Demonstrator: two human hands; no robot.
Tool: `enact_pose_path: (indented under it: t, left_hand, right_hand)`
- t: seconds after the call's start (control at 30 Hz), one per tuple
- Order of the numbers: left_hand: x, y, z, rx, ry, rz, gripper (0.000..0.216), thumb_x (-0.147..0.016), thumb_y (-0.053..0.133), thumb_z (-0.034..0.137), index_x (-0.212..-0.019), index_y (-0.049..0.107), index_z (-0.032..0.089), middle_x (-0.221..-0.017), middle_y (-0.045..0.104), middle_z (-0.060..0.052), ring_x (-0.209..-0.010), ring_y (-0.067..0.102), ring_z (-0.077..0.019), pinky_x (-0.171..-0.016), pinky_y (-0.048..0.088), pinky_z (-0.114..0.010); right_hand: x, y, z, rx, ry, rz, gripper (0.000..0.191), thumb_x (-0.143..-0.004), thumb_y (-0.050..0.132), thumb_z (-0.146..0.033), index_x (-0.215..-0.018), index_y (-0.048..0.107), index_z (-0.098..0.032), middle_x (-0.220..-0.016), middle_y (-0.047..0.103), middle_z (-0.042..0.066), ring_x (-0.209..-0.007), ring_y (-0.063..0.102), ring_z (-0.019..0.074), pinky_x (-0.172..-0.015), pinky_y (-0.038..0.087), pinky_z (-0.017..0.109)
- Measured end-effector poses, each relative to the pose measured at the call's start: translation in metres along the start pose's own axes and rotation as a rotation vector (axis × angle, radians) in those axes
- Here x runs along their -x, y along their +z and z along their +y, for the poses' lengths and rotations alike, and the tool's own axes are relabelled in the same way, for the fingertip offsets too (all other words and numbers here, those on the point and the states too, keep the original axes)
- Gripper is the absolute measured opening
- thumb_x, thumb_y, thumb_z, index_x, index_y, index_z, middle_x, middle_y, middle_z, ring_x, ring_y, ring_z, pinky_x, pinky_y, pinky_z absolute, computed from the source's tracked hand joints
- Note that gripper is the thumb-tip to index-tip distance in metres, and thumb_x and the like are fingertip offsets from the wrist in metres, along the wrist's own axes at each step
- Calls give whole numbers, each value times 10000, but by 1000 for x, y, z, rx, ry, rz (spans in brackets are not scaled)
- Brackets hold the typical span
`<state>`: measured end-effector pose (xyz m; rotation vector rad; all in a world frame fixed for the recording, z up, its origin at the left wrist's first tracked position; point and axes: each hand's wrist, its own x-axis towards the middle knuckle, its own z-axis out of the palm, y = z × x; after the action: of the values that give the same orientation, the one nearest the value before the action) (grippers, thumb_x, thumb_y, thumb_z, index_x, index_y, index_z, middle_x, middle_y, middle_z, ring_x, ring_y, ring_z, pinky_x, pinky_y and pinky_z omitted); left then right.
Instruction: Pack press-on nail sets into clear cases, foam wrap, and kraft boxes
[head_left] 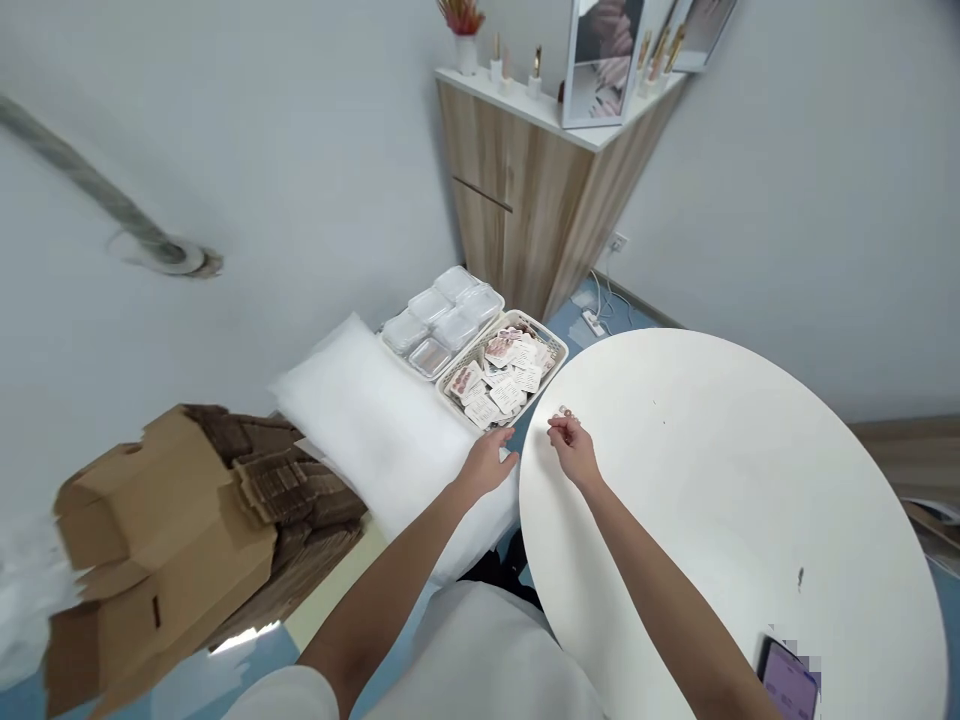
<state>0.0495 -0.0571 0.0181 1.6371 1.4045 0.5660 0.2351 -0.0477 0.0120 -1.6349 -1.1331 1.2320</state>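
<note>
Right at the tips of the right hand's fingers, on their far side, is a small card with brownish dots, near the rim of the bench. Those fingers are curled; whether they pinch it, I cannot tell. Left of them, the left hand's fingers are released and parted, with a basket of cards just beyond and a white bundle beneath and left.
</note>
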Motion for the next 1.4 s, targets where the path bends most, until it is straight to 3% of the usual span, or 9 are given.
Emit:
enact_pose_path:
  t: [0.17, 0.33, 0.5, 0.7, 0.83, 1.03, 1.27, 1.4]
  left_hand:
    - [30, -23, -4, -38, -71, 120, 392, -707, 567, 286, -1087, 532, 197, -1080, 575, -78, -906, 569, -203, -779, 470, -350]
    - [36, -57, -6, 80, -204, 229, 388, -650, 630, 303, -1019, 572, 198, -1050, 597, -81, -935, 572, -215, -812, 452, -347]
    - [10, -93, -1, 414, -264, 333, 432, -601, 679, 329, -989, 578, 167, -1090, 589, -109, -1038, 527, -233, -857, 417, -349]
    - [-49, -121, -8, 713, -279, 391, 491, -644, 635, 307, -1104, 530, 169, -1253, 484, -105, -1151, 446, -238, -949, 341, -364]
    - [-94, -125, -27, 787, -264, 399, 541, -713, 531, 290, -1233, 415, 198, -1362, 353, -70, -1229, 354, -218, -975, 324, -330]
    - [-139, -116, -44, 769, -260, 403, 603, -748, 414, 210, -1328, 250, 189, -1376, 328, -60, -1276, 268, -176, -993, 317, -299]
    - [-145, -111, -43, 891, -271, 424, 585, -761, 369, 167, -1328, 235, 224, -1392, 299, -12, -1274, 270, -156, -986, 333, -272]
    - [-143, -112, -41, 902, -256, 423, 574, -754, 349, 133, -1315, 262, 220, -1392, 299, -7, -1279, 260, -161, -991, 332, -285]
  right_hand:
    - [4, 17, -13, 54, -62, -187, 257, -685, 533, -374, -855, 599, -193, -670, 572, 7, -623, 516, 139, -619, 429, 293]
    - [-2, 34, -34, 103, -76, -226, 237, -651, 534, -334, -829, 603, -193, -731, 610, 17, -674, 550, 148, -646, 436, 288]
    - [-24, 55, -59, 101, -106, -206, 249, -634, 552, -331, -834, 603, -192, -852, 636, 41, -732, 577, 158, -691, 449, 297]
    - [-74, 87, -84, 135, -199, -190, 300, -650, 565, -333, -916, 603, -200, -951, 630, 49, -835, 579, 175, -757, 453, 326]
    - [-113, 112, -93, 203, -260, -181, 392, -656, 577, -334, -1034, 568, -230, -1093, 571, 59, -954, 541, 192, -793, 445, 342]
    - [-155, 141, -93, 273, -312, -73, 397, -675, 563, -322, -1061, 563, -229, -1274, 432, 71, -1104, 443, 216, -838, 414, 359]
    - [-165, 154, -87, 212, -244, 68, 315, -706, 521, -317, -984, 577, -180, -1030, 586, 81, -769, 567, 152, -770, 435, 330]
    - [-166, 158, -84, 224, -206, 80, 274, -701, 515, -281, -941, 589, -172, -930, 623, 63, -735, 565, 154, -755, 439, 322]
